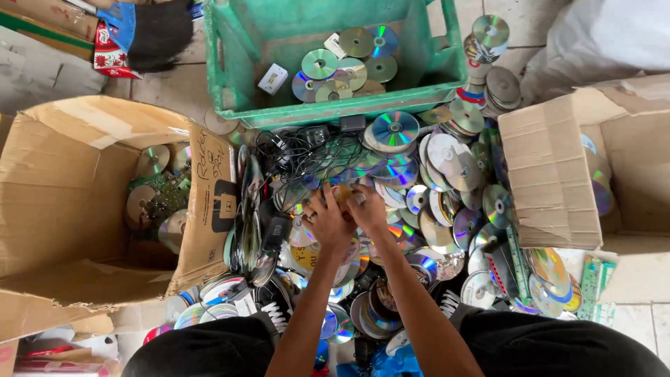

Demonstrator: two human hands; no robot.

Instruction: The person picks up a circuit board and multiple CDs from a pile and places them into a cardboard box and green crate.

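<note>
A big heap of shiny discs (426,209) covers the floor between my knees and a green plastic crate (230,84). Both my hands reach into the middle of the heap, side by side. My left hand (326,222) and my right hand (368,209) close together on a small yellowish object (342,193), partly hidden by my fingers, lying among the discs near tangled black cables (307,150). What the object is cannot be told.
The green crate holds several discs and a white box (273,79). An open cardboard box (63,202) at left holds discs and a green circuit board (164,195). Another cardboard box (558,174) stands at right. A brush (150,28) lies top left.
</note>
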